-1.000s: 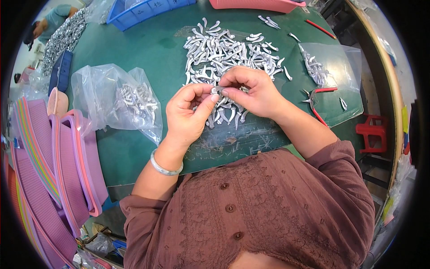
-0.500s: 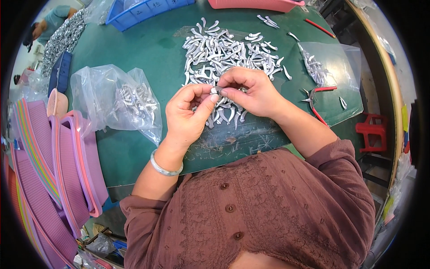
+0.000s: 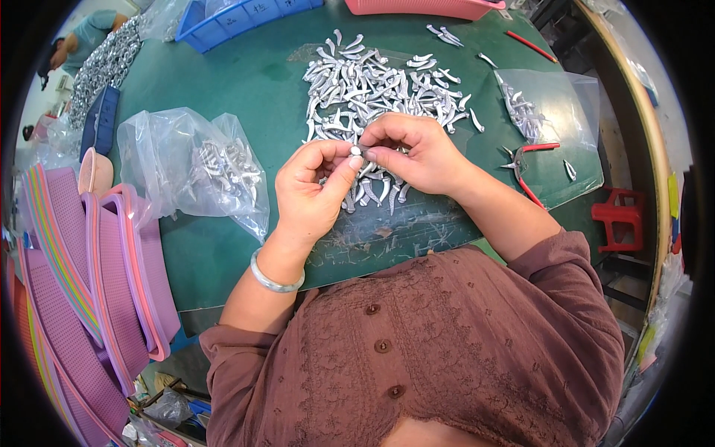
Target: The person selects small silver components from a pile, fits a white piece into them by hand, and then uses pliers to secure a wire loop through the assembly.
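Note:
Both my hands meet over the near part of a pile of silvery horn-shaped metal pieces [image 3: 357, 86]. My left hand [image 3: 313, 182] pinches a small silvery metal piece [image 3: 356, 151] between thumb and forefinger. From the right, my right hand [image 3: 417, 153] closes its thumb and forefinger at that same piece; whether a second small part sits between those fingertips is hidden. Several curved pieces lie on the green table just below my fingers.
A clear bag of metal pieces [image 3: 223, 167] lies left, another bag [image 3: 529, 112] right. Red-handled pliers [image 3: 525, 167] rest near the right edge. A blue bin [image 3: 246, 22] and pink basket [image 3: 424, 6] stand far back. Purple baskets [image 3: 119, 276] lean at left; a red stool [image 3: 620, 220] stands right.
My fingertips have shifted very slightly at the small metal piece. Otherwise both hands and the pile stay in place.

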A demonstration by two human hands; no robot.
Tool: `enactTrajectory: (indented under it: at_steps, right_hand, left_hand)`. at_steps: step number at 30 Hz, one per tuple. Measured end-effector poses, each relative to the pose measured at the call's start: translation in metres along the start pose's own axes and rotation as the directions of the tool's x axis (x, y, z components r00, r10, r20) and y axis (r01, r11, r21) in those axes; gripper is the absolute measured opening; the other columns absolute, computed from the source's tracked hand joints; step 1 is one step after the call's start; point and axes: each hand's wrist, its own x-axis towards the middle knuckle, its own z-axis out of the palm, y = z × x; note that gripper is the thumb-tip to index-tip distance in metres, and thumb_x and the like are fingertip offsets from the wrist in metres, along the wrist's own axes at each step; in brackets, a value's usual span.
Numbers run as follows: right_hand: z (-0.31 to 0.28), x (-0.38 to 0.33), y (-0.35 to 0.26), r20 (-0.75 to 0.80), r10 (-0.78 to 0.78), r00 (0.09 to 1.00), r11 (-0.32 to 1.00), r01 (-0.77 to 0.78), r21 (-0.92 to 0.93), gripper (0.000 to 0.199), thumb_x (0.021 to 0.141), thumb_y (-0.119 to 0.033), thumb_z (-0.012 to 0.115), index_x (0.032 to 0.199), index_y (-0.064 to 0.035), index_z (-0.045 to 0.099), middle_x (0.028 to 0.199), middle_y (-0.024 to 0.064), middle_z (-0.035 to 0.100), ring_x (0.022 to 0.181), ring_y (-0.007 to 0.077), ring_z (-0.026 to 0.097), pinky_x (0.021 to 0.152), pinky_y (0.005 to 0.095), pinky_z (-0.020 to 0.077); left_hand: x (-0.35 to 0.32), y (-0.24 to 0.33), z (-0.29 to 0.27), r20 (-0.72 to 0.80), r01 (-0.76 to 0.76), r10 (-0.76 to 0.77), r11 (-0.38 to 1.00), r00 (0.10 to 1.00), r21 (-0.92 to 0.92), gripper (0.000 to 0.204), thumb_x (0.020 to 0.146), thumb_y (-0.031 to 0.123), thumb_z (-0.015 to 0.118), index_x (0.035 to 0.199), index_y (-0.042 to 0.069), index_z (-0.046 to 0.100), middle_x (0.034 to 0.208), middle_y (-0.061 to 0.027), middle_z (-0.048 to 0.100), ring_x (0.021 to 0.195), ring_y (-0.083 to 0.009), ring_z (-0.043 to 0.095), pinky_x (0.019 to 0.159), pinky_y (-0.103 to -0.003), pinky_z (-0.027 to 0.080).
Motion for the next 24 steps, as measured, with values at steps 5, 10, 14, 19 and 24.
enactTrajectory:
  at_steps: [5,10,14,19,24]
  right_hand:
    - [0.000,0.001,-0.001,0.003,0.000,1.000,1.000,0.000,-0.001,0.010,0.074,-0.002,0.059,0.084,-0.0005,0.057,0.073,0.0066,0.058,0.065,0.0118,0.056,0.058,0.0237,0.0459]
    - [0.000,0.001,-0.001,0.002,0.000,1.000,1.000,0.000,-0.008,0.010,0.073,-0.001,0.059,0.083,-0.0006,0.057,0.073,0.0068,0.058,0.066,0.0117,0.056,0.057,0.0238,0.0458]
    - [-0.002,0.000,-0.004,0.005,-0.027,1.000,0.998,0.027,-0.061,0.011,0.074,-0.001,0.058,0.085,-0.0004,0.056,0.076,0.0049,0.056,0.069,0.0101,0.054,0.059,0.0224,0.0443]
    - [-0.001,-0.001,-0.003,0.019,0.160,0.987,0.913,-0.155,0.377,0.017,0.076,-0.001,0.057,0.093,0.0007,0.054,0.081,0.0021,0.055,0.072,0.0081,0.053,0.064,0.0214,0.0447]
    - [-0.006,0.001,-0.005,0.065,0.203,0.977,0.857,-0.209,0.470,0.019,0.077,0.002,0.055,0.096,0.0023,0.052,0.081,0.0023,0.055,0.073,0.0072,0.053,0.067,0.0206,0.0449]
  left_hand:
    - [0.001,-0.001,0.001,-0.017,-0.013,0.012,1.000,1.000,-0.019,0.013,0.075,-0.002,0.059,0.088,-0.002,0.056,0.080,-0.0021,0.055,0.068,-0.0051,0.050,0.061,-0.017,0.041]
    - [0.001,0.001,0.003,-0.013,-0.013,0.012,0.999,1.000,-0.035,0.012,0.074,-0.001,0.061,0.086,-0.002,0.057,0.078,-0.0015,0.053,0.064,-0.0045,0.050,0.057,-0.016,0.042]
    - [0.001,0.005,0.000,-0.031,0.085,-0.088,0.993,0.996,-0.088,0.012,0.079,0.005,0.057,0.090,-0.002,0.056,0.075,-0.0009,0.055,0.062,-0.0048,0.049,0.057,-0.017,0.041]
    - [0.003,0.007,-0.002,-0.015,0.267,-0.279,0.931,0.960,-0.248,0.015,0.082,0.008,0.054,0.094,0.000,0.055,0.073,-0.0023,0.057,0.059,-0.0069,0.052,0.056,-0.018,0.043]
    - [0.004,0.004,0.000,0.021,0.174,-0.175,0.943,0.984,-0.282,0.017,0.081,0.003,0.052,0.098,-0.002,0.052,0.078,-0.0052,0.058,0.066,-0.0097,0.055,0.061,-0.021,0.046]
